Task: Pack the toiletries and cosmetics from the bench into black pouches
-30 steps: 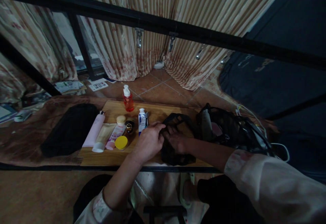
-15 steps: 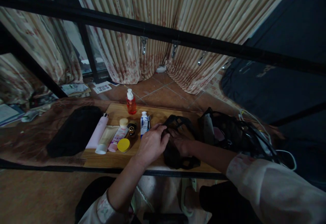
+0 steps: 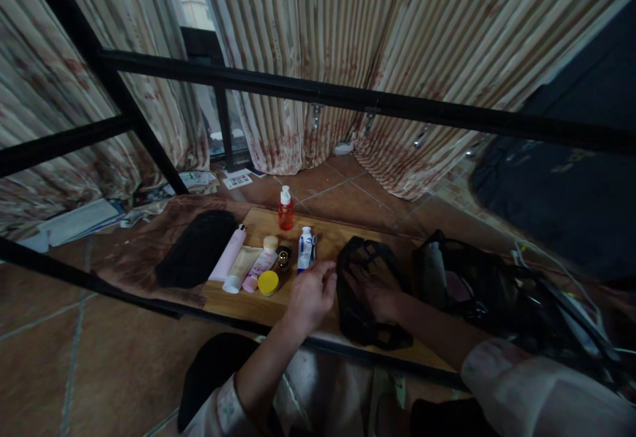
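Observation:
A black bag with open straps or cut-outs lies on the wooden board. At its left rim, my left hand has its fingers curled in a pinch on the edge. My right hand reaches into the bag, fingers stretched out along the inside and partly in shadow. Left of the bag stand or lie a white and blue toothpaste tube, a toothbrush, a yellow-lidded jar, a small dark bottle with gold cap, a pink flowered tube and a beige tube.
A red pump bottle stands at the board's back edge. A pink bottle lies beside a black pouch on brown cloth. To the right is a dark, filled bag. A black rail crosses before the curtains.
The view has shifted left, so everything appears farther right. The black bag's opening looks wider, with my right hand still in it and my left at its rim.

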`<state>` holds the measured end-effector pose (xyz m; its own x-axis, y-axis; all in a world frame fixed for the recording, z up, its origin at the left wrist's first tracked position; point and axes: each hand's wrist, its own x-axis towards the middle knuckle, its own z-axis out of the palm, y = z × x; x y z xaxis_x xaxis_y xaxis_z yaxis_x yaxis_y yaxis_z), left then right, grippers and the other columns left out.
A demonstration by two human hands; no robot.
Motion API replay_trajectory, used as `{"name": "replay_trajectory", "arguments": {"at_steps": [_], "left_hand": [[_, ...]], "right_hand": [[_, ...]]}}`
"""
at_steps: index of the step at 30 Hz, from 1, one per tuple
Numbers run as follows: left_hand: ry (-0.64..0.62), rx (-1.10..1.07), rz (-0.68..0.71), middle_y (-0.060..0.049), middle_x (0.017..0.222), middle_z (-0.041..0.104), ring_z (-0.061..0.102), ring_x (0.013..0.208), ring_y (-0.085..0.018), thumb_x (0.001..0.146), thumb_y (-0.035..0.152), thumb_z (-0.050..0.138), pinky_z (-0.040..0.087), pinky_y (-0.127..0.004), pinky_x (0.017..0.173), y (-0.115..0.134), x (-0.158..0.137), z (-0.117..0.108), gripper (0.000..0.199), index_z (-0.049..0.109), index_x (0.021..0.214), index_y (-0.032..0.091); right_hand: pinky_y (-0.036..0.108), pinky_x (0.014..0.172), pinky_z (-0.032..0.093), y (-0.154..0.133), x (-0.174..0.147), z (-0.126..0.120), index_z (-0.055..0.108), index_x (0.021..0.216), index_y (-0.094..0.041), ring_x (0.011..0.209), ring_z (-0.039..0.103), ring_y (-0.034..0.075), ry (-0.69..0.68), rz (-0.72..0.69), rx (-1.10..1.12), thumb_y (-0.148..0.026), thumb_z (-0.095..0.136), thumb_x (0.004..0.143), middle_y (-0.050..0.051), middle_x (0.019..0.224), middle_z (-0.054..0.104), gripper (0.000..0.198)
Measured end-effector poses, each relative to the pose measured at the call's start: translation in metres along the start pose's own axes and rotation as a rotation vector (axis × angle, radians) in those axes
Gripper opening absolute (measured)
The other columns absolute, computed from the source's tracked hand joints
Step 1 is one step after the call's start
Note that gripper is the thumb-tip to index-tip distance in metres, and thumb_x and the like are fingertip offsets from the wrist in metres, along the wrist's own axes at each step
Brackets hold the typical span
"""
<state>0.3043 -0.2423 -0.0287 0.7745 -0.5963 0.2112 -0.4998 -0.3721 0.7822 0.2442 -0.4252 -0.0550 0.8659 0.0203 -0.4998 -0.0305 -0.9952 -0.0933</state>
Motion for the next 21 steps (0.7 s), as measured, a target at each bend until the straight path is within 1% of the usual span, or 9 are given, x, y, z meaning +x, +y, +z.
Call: {"name": "replay_trajectory", "arguments": {"at_steps": [4,7,9,12,14,16,18,21], "left_hand": [[0.072,-0.127,-0.128,-0.005,0.104,0.069,0.066,0.091,-0.015,0.088,0.023,0.048,0.052,-0.028,0.083,-0.009,-0.045,0.001,0.026,0.061,0.109,0.019],[0.047,-0.112,-0.224,-0.006,0.102,0.070,0.067,0.086,-0.017,0.086,0.021,0.049,0.053,-0.030,0.082,-0.020,-0.071,-0.003,0.024,0.062,0.107,0.018],[0.033,-0.072,-0.243,-0.006,0.102,0.070,0.067,0.088,-0.017,0.085,0.020,0.049,0.052,-0.031,0.082,-0.026,-0.079,-0.007,0.025,0.061,0.107,0.018],[0.032,0.058,-0.259,-0.006,0.105,0.068,0.066,0.091,-0.017,0.085,0.018,0.049,0.051,-0.030,0.083,-0.027,-0.078,-0.011,0.027,0.059,0.110,0.018],[0.015,0.193,-0.276,-0.006,0.107,0.067,0.066,0.092,-0.017,0.087,0.020,0.048,0.050,-0.029,0.083,-0.023,-0.073,-0.010,0.029,0.057,0.114,0.019],[-0.016,0.349,-0.313,-0.006,0.112,0.064,0.065,0.095,-0.017,0.089,0.025,0.047,0.048,-0.029,0.085,-0.021,-0.065,-0.004,0.030,0.054,0.118,0.020],[-0.043,0.469,-0.369,-0.009,0.114,0.063,0.063,0.102,-0.019,0.089,0.030,0.049,0.046,-0.029,0.088,-0.021,-0.057,0.005,0.032,0.053,0.118,0.018],[-0.058,0.531,-0.452,-0.016,0.112,0.063,0.061,0.105,-0.024,0.086,0.037,0.054,0.046,-0.031,0.088,-0.023,-0.043,0.019,0.037,0.055,0.113,0.012]], "right_hand": [[0.055,0.111,0.005,-0.002,0.003,-0.004,0.011,0.149,-0.017,0.141,0.011,0.038,-0.052,0.005,-0.031,-0.020,0.078,0.049,0.022,0.154,0.008,0.120],[0.053,0.112,0.008,-0.008,0.007,-0.008,0.010,0.150,-0.016,0.141,0.012,0.037,-0.087,0.056,-0.051,-0.016,0.079,0.045,0.023,0.154,0.006,0.125],[0.053,0.112,0.009,-0.011,0.009,-0.010,0.008,0.150,-0.016,0.141,0.011,0.037,-0.116,0.078,-0.058,-0.015,0.081,0.043,0.024,0.154,0.004,0.128],[0.055,0.111,0.005,-0.012,0.009,-0.011,0.007,0.150,-0.017,0.141,0.010,0.038,-0.119,0.052,-0.069,-0.018,0.081,0.045,0.023,0.154,0.005,0.128],[0.056,0.111,0.005,-0.012,0.007,-0.011,0.006,0.150,-0.018,0.141,0.011,0.037,-0.102,0.046,-0.076,-0.020,0.080,0.047,0.023,0.155,0.006,0.127],[0.056,0.110,0.006,-0.011,0.005,-0.011,0.005,0.150,-0.021,0.141,0.012,0.037,-0.088,0.053,-0.086,-0.024,0.080,0.049,0.020,0.155,0.006,0.125],[0.056,0.111,0.005,-0.011,0.003,-0.012,0.004,0.150,-0.022,0.141,0.011,0.036,-0.096,0.069,-0.100,-0.028,0.080,0.050,0.017,0.156,0.004,0.125],[0.053,0.111,0.007,-0.014,0.002,-0.014,0.000,0.150,-0.021,0.142,0.006,0.035,-0.144,0.094,-0.093,-0.029,0.081,0.049,0.015,0.157,-0.002,0.130]]}}
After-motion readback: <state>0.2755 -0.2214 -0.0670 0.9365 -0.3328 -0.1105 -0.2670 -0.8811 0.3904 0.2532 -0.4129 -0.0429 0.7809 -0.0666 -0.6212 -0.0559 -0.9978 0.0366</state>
